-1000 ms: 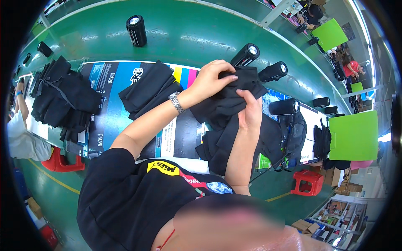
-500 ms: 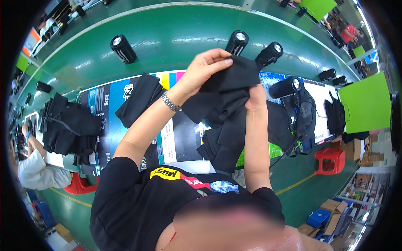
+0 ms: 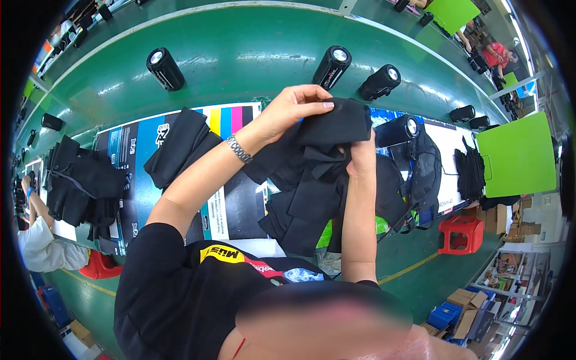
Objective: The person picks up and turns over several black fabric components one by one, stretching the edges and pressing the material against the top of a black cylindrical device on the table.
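Observation:
Both hands hold a black fabric piece [image 3: 335, 125], possibly a pouch, raised over the bench. My left hand [image 3: 295, 109], with a metal watch at the wrist, pinches its upper left edge between thumb and fingers. My right hand [image 3: 362, 155] grips it from below at its right end; the fabric hides part of those fingers. Beneath and around lies a loose pile of black fabric pieces [image 3: 303, 204]. Farther left rests a folded black fabric stack [image 3: 180, 147]. Just right of the held piece, a black cylindrical speaker [image 3: 396, 131] lies on the bench.
Black cylindrical speakers [image 3: 165, 69] stand or lean along the green surface beyond the bench. More black fabric [image 3: 84, 180] is heaped at left, near a seated person [image 3: 48, 240]. A black mesh bag [image 3: 425, 168], a green board [image 3: 519, 155] and a red stool [image 3: 461, 235] are at right.
The held fabric has moved slightly down, and its flat, spread shape is now more rounded. Both hands stay on it. The whole view has shifted a little.

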`<state>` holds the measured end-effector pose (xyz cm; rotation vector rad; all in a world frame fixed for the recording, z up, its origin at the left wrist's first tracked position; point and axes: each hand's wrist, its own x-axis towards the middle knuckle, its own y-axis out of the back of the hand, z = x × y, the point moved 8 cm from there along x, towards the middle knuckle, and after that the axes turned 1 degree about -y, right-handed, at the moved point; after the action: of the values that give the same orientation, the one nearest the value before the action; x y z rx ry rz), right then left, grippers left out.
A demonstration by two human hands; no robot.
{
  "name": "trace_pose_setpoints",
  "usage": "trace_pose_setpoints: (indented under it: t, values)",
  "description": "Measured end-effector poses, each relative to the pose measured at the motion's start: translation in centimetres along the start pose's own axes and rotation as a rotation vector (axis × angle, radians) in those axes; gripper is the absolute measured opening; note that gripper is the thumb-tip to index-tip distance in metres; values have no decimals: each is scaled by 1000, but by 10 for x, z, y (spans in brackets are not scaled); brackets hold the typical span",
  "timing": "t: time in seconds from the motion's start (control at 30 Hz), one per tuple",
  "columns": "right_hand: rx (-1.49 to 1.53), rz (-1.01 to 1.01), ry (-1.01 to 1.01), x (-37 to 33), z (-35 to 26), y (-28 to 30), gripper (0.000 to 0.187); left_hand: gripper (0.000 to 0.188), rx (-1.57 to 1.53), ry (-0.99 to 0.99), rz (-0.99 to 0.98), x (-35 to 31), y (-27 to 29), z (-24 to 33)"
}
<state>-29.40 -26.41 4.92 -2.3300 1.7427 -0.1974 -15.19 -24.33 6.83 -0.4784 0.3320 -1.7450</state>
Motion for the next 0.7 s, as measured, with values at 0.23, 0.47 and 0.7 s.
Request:
trace_pose_setpoints:
  t: [0.23,0.47,0.7]
  values:
    - [-119,296,185,83,-25,30,9,21,197,-153,417,66,54,-11]
    - [-670,664,475,167,-37,33,12,18,438,-499,844,139,106,-22]
    - [291,146,-61,187,30,2,25,19,82,-182,483,128,128,-16]
